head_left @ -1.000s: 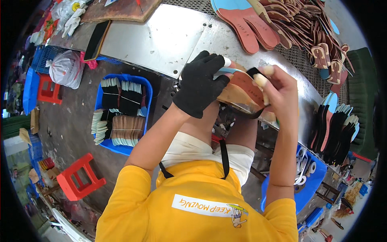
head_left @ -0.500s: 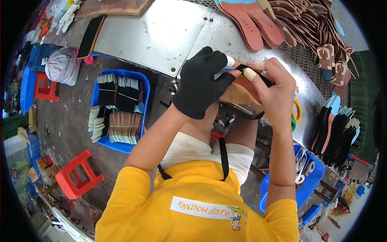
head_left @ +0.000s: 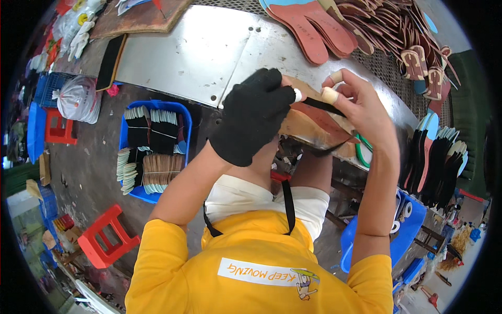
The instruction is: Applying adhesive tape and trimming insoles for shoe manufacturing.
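Observation:
My left hand, in a black glove with a white-wrapped fingertip, is closed on one end of a narrow black strip. Bare apart from pale covers on the thumb and a finger, my right hand has the other end of the strip against it, and the strip looks straight between the hands. Its thumb and covered finger are slightly apart; the other fingers are partly hidden. Below the strip, a tan and reddish-brown sole-shaped piece lies at the bench edge above my knees. How the gloved fingers grip is hidden.
Reddish insoles and piled brown pieces lie on the metal bench. Black insoles stand at the right. A green loop handle sits at the bench edge. Blue bins and a red stool stand lower.
My hands have moved apart, my right hand shifting right, and more of the black strip shows between them. The view has shifted slightly.

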Demonstrator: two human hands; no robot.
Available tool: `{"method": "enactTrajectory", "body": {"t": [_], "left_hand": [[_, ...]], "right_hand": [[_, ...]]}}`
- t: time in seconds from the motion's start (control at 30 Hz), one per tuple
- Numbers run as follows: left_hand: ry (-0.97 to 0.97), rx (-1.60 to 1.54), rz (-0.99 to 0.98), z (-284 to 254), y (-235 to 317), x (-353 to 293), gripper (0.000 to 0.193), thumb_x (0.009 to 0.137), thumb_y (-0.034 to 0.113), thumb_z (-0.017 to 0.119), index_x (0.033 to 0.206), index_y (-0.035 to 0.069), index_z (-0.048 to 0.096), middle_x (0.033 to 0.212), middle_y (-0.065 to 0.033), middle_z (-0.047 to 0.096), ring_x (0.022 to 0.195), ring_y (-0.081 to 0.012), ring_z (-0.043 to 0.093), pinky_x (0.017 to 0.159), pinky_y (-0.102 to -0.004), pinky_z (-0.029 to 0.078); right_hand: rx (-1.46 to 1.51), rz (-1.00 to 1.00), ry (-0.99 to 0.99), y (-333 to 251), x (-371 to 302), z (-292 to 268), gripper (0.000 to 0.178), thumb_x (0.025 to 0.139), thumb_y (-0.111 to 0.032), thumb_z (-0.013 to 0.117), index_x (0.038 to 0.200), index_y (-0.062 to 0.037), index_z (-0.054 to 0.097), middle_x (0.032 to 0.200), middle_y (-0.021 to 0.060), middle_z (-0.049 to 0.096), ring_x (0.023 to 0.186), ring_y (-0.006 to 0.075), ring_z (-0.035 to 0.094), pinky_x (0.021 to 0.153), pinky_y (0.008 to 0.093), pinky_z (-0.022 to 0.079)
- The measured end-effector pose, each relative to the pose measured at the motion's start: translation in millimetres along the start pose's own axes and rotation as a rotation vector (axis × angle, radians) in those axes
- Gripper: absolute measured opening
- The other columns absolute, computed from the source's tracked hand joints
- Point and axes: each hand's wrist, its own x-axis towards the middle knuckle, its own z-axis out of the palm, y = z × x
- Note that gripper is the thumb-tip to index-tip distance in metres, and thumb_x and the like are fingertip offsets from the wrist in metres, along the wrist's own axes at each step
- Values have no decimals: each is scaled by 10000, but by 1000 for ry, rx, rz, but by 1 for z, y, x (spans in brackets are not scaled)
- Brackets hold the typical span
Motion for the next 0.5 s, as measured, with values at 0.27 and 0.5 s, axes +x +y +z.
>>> {"method": "enactTrajectory", "body": {"t": [0.27,0.5], "left_hand": [[-107,-14,51,-2,2,3,394,730,-50,650,1051,164,728,868,-77,551,776,-238,578,652,-309,477],[-132,2,92,-1,2,7,388,748,-2,671,1100,156,708,867,-81,528,778,-242,569,651,-314,477]], "right_hand": [[-50,-234,216,18,-21,9,127,735,-88,731,809,3,682,687,67,580,612,137,520,588,300,433],[-244,-219,405,11,-38,38,139,715,-41,737,812,-10,642,737,119,579,627,266,561,589,351,441]]}}
